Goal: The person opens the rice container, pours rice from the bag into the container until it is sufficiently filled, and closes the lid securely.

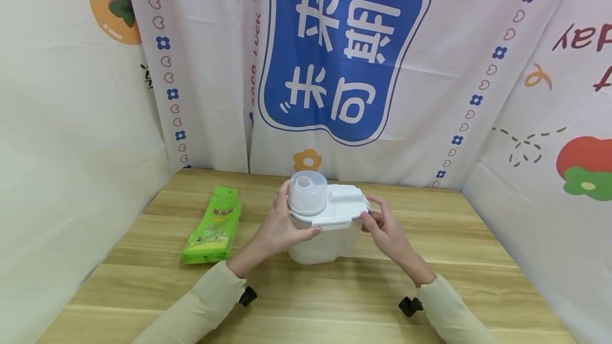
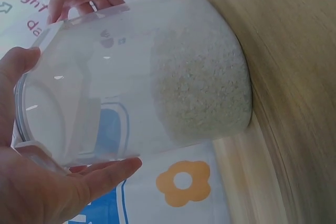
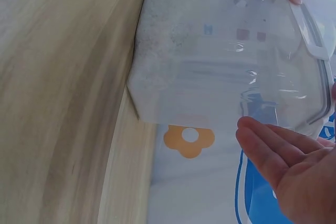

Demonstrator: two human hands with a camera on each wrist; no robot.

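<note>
A clear plastic rice container stands upright on the table, its lower part filled with white grains. Its white lid is on, with a translucent measuring cup upside down at the lid's left end. My left hand grips that end, thumb along the front rim and fingers round the far side. At the opposite end, my right hand holds the lid's edge between thumb and forefinger. In the right wrist view, the right hand's fingers reach along the container's wall.
A bright green printed packet lies on the wooden table, left of the container. Printed cloth curtains enclose the table at the back and both sides.
</note>
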